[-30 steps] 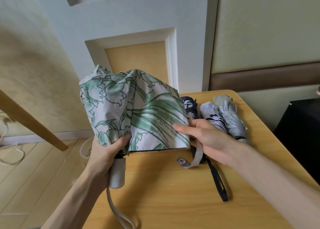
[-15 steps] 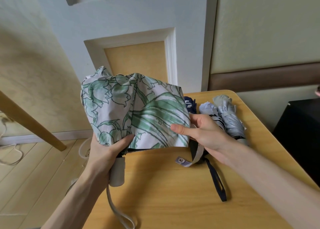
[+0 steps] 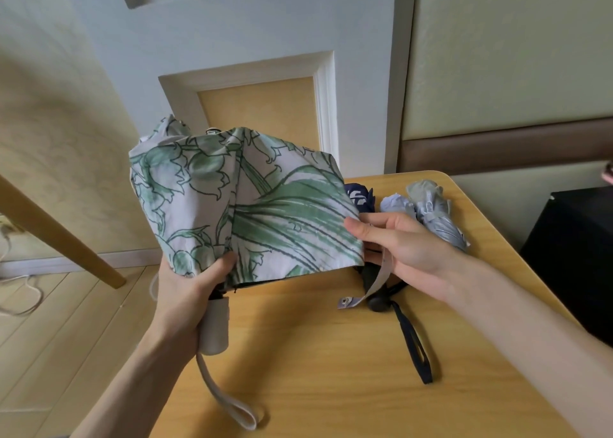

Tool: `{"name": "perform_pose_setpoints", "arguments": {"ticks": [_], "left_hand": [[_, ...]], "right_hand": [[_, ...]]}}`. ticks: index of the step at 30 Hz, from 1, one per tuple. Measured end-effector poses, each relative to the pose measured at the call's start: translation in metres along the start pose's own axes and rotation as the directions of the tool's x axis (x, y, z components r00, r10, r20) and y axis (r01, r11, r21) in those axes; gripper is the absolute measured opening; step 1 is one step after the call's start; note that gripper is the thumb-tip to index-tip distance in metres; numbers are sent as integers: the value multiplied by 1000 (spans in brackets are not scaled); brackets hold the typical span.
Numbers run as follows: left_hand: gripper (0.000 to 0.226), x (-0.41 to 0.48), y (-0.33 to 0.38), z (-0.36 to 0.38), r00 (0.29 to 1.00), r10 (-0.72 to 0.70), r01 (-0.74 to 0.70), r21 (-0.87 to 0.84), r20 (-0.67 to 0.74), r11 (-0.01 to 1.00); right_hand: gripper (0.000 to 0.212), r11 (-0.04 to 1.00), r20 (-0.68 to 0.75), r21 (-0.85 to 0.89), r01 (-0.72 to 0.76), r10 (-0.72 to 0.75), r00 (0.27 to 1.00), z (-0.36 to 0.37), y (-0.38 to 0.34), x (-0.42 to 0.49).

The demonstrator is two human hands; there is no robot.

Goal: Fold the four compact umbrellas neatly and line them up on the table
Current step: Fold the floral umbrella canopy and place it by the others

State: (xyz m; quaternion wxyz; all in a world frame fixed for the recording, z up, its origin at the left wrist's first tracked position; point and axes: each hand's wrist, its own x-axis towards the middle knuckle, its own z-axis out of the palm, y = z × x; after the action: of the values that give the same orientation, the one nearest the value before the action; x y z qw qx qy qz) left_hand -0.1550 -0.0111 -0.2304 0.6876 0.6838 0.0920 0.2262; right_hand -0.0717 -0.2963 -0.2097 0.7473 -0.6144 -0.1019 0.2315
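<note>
A white umbrella with green leaf print (image 3: 245,205) is held above the wooden table (image 3: 331,388), its canopy loose and spread. My left hand (image 3: 189,291) grips its pale handle and the gathered cloth at the base. My right hand (image 3: 398,248) pinches the canopy's right edge, and the closing strap (image 3: 371,285) hangs under it. Behind my right hand lie a navy umbrella (image 3: 358,198) with a black wrist loop (image 3: 414,344), a light blue umbrella (image 3: 396,205) and a silver-grey umbrella (image 3: 438,215), side by side and folded.
A black box (image 3: 577,255) stands right of the table. A slanted wooden leg (image 3: 59,238) rises over the floor at left, with white cables (image 3: 20,288) nearby. The wall and a framed panel (image 3: 258,105) stand close behind the table.
The leaf-print canopy has shifted a little to the right and its right edge has been drawn outward by my right hand. My left hand keeps its grip on the handle.
</note>
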Motion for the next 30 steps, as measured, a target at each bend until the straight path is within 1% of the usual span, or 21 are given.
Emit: {"name": "perform_pose_setpoints", "arguments": {"ticks": [2,4,5,7,9,10,13,15,16,17,19,23,28,30], "left_hand": [[61,0,1,-2,1000,-17,17,-36,20,999],[57,1,1,-3,999,-31,34,-75,45,997],[56,1,1,-3,998,-32,37,-89,58,995],[54,0,1,-3,995,-35,43,-97,90,994],[51,1,0,-4,993,-46,56,-89,108,994],[52,1,0,-4,993,-52,61,-82,105,995],[48,2,-1,-4,994,-68,74,-75,83,994],[36,2,-1,-3,995,-79,85,-93,68,992],[28,2,-2,-2,994,-79,86,-104,69,991],[25,0,-1,0,994,-79,87,-111,76,990],[27,-2,0,5,992,-66,80,-134,108,988],[47,-6,-1,11,980,-28,62,-168,199,984],[51,-8,-2,14,979,-64,98,-167,195,981],[46,-7,-3,14,979,-70,98,-142,191,985]], "right_hand": [[45,1000,-96,-6,25,-25,995,1,3,3],[58,999,-191,-15,46,-48,980,2,5,6],[61,998,-230,-28,55,-60,971,1,6,8],[52,996,-272,-56,72,-84,959,0,8,9],[46,996,-271,-63,70,-85,959,-1,9,9],[47,997,-259,-50,59,-70,963,-3,9,9],[53,999,-158,25,23,-19,987,-5,5,5],[46,1000,-77,17,18,-16,997,-4,2,3],[40,1000,-59,8,27,-27,998,-4,3,2],[35,999,-61,-6,41,-41,997,-3,4,2],[28,996,-90,-52,69,-73,993,0,7,3],[25,981,-82,-162,104,-118,990,3,12,2],[30,930,-54,-356,90,-116,992,3,11,1],[32,929,-54,-362,72,-98,994,3,8,-1]]}}
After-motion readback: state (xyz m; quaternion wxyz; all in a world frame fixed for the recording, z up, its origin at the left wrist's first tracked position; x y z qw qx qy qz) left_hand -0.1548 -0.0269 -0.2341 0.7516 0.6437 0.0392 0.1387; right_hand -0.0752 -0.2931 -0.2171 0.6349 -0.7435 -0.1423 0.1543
